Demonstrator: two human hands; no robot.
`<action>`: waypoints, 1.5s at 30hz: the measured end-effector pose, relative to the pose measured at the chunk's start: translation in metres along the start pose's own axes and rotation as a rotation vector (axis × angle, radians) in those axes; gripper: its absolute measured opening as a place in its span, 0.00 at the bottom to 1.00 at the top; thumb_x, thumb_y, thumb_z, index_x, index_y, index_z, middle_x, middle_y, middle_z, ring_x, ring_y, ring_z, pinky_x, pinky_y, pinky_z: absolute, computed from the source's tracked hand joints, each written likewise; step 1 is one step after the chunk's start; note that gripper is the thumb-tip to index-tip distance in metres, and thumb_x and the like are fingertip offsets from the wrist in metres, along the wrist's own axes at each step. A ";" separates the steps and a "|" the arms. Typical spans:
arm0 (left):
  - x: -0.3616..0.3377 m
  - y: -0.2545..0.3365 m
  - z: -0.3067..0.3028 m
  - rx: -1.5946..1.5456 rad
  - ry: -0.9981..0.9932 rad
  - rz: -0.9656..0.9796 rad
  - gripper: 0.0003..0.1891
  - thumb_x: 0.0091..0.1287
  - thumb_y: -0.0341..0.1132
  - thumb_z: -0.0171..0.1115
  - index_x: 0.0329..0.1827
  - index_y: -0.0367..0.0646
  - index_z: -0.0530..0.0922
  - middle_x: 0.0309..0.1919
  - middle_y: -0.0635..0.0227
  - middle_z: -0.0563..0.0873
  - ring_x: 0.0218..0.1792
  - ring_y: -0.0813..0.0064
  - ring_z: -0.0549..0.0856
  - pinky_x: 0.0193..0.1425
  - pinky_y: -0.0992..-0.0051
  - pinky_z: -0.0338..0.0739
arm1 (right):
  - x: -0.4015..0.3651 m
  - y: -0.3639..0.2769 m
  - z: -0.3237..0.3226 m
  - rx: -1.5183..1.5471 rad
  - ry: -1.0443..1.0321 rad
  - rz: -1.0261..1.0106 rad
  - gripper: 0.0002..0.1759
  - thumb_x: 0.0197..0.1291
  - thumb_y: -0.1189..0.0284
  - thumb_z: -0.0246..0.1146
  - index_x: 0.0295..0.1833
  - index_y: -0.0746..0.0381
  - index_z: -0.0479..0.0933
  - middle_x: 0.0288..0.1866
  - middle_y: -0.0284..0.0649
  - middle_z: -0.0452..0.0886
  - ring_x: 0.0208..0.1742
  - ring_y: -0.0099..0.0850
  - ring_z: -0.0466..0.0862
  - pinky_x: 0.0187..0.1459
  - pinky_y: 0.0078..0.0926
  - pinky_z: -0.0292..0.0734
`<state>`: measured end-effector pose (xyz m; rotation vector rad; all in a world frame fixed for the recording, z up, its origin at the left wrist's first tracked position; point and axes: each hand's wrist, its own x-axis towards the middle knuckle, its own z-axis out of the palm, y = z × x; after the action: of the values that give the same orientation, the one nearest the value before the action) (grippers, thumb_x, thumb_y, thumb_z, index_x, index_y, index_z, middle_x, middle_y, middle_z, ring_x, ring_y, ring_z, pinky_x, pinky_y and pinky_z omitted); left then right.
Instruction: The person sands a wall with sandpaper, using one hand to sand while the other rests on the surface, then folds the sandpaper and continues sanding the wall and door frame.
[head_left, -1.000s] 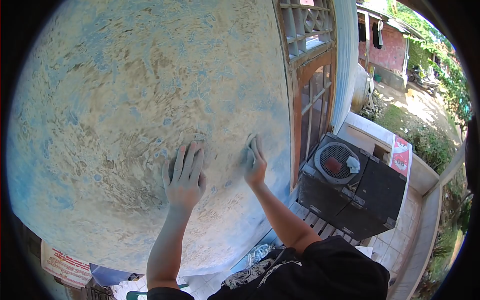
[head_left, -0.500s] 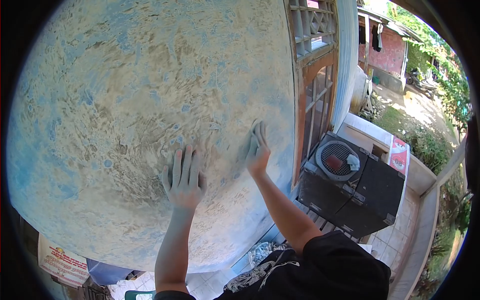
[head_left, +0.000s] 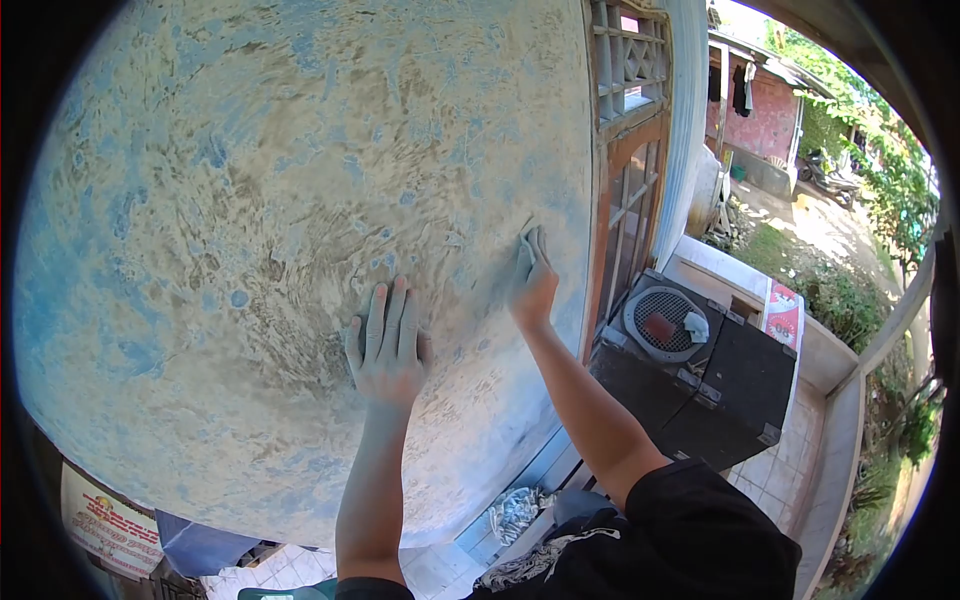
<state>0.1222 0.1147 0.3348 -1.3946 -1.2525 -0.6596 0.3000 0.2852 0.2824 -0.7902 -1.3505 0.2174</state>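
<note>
A large wall (head_left: 250,200), mottled cream and blue with grey-brown smears, fills the left and middle of the head view. My left hand (head_left: 388,345) lies flat against it with its fingers stretched upward; dust coats the skin. To its right, my right hand (head_left: 533,285) is pressed to the wall near the wooden frame, seen from the side. Its fingers are together and bent around something thin and greyish at the fingertips, too small to name. Both forearms reach up from below.
Right of the wall stand a wooden window frame (head_left: 603,240) and a black speaker box (head_left: 745,375) with a round grille and a crumpled pale item on it. A banner (head_left: 108,525) and a blue sheet (head_left: 200,545) are at lower left. A low wall borders the porch.
The view has shifted slightly. Both hands sit a little lower relative to the wall marks, still against it. The fingers of my right hand look more bent and closed.
</note>
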 end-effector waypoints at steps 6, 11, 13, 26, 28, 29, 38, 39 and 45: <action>0.001 -0.001 -0.004 -0.042 0.000 -0.018 0.23 0.71 0.34 0.61 0.69 0.53 0.87 0.75 0.77 0.86 0.80 0.74 0.79 0.85 0.59 0.61 | -0.038 -0.078 0.006 0.100 -0.159 -0.274 0.26 0.78 0.80 0.59 0.79 0.70 0.75 0.85 0.60 0.70 0.86 0.54 0.68 0.79 0.44 0.73; -0.001 -0.002 -0.001 -0.046 0.001 -0.018 0.22 0.72 0.34 0.60 0.67 0.52 0.88 0.74 0.76 0.87 0.79 0.73 0.80 0.84 0.59 0.62 | -0.037 -0.017 0.000 0.092 -0.172 -0.274 0.25 0.78 0.80 0.60 0.78 0.70 0.76 0.84 0.60 0.71 0.86 0.55 0.69 0.80 0.43 0.73; 0.001 -0.002 0.000 -0.036 0.017 -0.021 0.21 0.72 0.33 0.60 0.66 0.51 0.88 0.73 0.76 0.88 0.78 0.73 0.81 0.83 0.59 0.63 | -0.013 0.008 0.001 -0.007 0.049 0.000 0.24 0.80 0.79 0.59 0.78 0.69 0.76 0.85 0.59 0.71 0.86 0.55 0.69 0.80 0.43 0.72; 0.002 0.005 -0.001 0.001 0.010 -0.051 0.18 0.73 0.32 0.60 0.63 0.49 0.90 0.70 0.71 0.90 0.76 0.67 0.83 0.76 0.60 0.70 | -0.004 -0.003 -0.011 0.173 -0.076 -0.178 0.22 0.82 0.77 0.55 0.74 0.74 0.79 0.83 0.62 0.73 0.86 0.53 0.71 0.80 0.42 0.72; 0.001 0.005 0.001 0.003 0.014 -0.049 0.19 0.73 0.31 0.60 0.63 0.49 0.90 0.70 0.71 0.90 0.76 0.66 0.83 0.76 0.60 0.70 | 0.023 0.014 -0.009 0.148 0.071 0.086 0.22 0.84 0.75 0.54 0.74 0.74 0.79 0.83 0.62 0.73 0.86 0.52 0.71 0.80 0.40 0.71; 0.001 0.006 0.001 -0.001 0.020 -0.046 0.19 0.73 0.31 0.60 0.63 0.48 0.90 0.70 0.70 0.90 0.76 0.65 0.83 0.75 0.59 0.70 | 0.028 0.015 -0.006 0.157 0.069 0.085 0.22 0.84 0.75 0.54 0.74 0.74 0.79 0.83 0.62 0.73 0.86 0.52 0.71 0.80 0.40 0.71; 0.000 0.010 0.000 0.131 -0.043 -0.060 0.23 0.76 0.36 0.57 0.71 0.50 0.87 0.74 0.70 0.87 0.79 0.64 0.79 0.84 0.56 0.60 | -0.038 -0.016 -0.006 0.183 -0.386 -0.459 0.23 0.82 0.77 0.60 0.77 0.65 0.79 0.86 0.53 0.70 0.89 0.53 0.64 0.81 0.43 0.72; 0.001 0.011 0.001 0.135 -0.045 -0.056 0.23 0.76 0.36 0.57 0.71 0.50 0.87 0.74 0.70 0.87 0.79 0.64 0.79 0.84 0.56 0.60 | -0.035 0.001 -0.003 0.188 -0.384 -0.457 0.23 0.82 0.77 0.60 0.77 0.65 0.79 0.86 0.53 0.70 0.89 0.53 0.64 0.81 0.43 0.72; 0.002 0.018 0.005 0.233 -0.078 -0.093 0.25 0.79 0.41 0.55 0.76 0.56 0.85 0.77 0.70 0.84 0.81 0.62 0.77 0.87 0.54 0.55 | 0.024 -0.008 0.018 0.165 0.238 0.058 0.22 0.81 0.80 0.58 0.75 0.74 0.78 0.84 0.63 0.70 0.87 0.54 0.68 0.80 0.45 0.73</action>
<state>0.1385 0.1224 0.3294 -1.1843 -1.4154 -0.5075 0.2869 0.2994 0.3066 -0.6940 -1.0717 0.2682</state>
